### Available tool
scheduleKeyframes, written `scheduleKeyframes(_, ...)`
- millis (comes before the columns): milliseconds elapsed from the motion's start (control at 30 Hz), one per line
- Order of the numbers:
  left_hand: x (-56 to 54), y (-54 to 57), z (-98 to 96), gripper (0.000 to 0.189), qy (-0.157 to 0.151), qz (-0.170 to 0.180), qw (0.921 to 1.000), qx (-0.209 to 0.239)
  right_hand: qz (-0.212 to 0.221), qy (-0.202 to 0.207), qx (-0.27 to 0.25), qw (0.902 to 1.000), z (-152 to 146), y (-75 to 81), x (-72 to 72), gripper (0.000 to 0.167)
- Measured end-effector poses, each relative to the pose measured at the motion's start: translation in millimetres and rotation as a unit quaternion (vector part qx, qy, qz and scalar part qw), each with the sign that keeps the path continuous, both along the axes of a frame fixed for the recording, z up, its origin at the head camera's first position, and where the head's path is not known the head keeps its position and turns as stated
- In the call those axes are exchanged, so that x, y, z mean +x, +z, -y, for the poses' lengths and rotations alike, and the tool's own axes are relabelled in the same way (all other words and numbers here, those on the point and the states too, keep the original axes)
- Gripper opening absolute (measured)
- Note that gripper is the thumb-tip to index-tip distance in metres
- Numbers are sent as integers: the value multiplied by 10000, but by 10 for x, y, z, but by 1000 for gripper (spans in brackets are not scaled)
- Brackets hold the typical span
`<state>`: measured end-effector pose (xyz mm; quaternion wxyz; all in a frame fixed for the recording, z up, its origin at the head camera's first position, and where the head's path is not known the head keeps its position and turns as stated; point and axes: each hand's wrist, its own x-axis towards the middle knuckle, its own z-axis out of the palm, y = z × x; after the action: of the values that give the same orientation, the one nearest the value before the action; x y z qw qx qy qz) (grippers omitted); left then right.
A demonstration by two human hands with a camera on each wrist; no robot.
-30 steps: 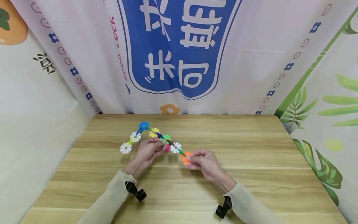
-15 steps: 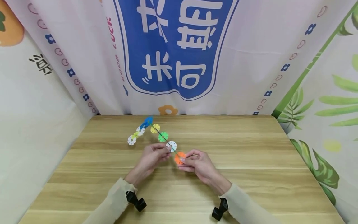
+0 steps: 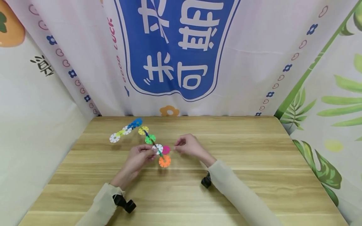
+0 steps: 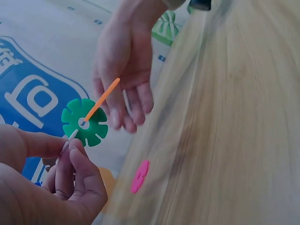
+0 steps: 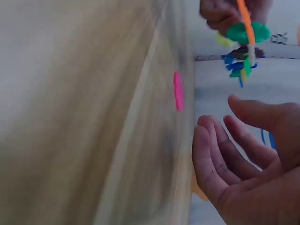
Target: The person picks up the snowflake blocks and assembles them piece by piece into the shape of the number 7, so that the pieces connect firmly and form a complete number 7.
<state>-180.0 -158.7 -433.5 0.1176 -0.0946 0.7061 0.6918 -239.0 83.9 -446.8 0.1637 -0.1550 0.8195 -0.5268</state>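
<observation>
My left hand (image 3: 138, 157) pinches a white notched disc (image 3: 159, 147) in a bent chain of interlocking plastic snowflake discs, held above the table. From that grip the chain runs up past a green disc (image 3: 150, 139) and a yellow one to a blue disc (image 3: 138, 122), then down left to a white end disc (image 3: 114, 138). An orange disc (image 3: 165, 161) forms the near end; a darker green disc (image 4: 96, 133) joins it to the white one. My right hand (image 3: 190, 146), holding nothing, hovers with loosely bent fingers beside a loose pink disc (image 3: 166, 150) on the table.
The wood-grain table (image 3: 240, 188) reaches back to a printed curtain (image 3: 249, 78). Printed cloth (image 3: 36, 125) also hangs at the left, and leaf-patterned cloth (image 3: 339, 125) at the right. A black camera (image 3: 124, 204) sits on the left wrist.
My right hand has let go of the orange disc and moved forward, toward the pink disc. The left hand has shifted its grip along to the white disc and carried the chain left.
</observation>
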Motion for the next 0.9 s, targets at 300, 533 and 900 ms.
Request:
scheduleKeyframes(300,8,-39,21,30,94,119,9998,-150,-307,492,1123,9920,356,-117,-248,32)
scheduleKeyframes(533,-29,-24,-5,31,127,96,9997,-207,-603,520,1438,9864,435,-132,-299,20)
scheduleKeyframes(900,-108,4,-88,27,55,-8,9997,-227,62,-39,797,9968,95,-29,-221,10)
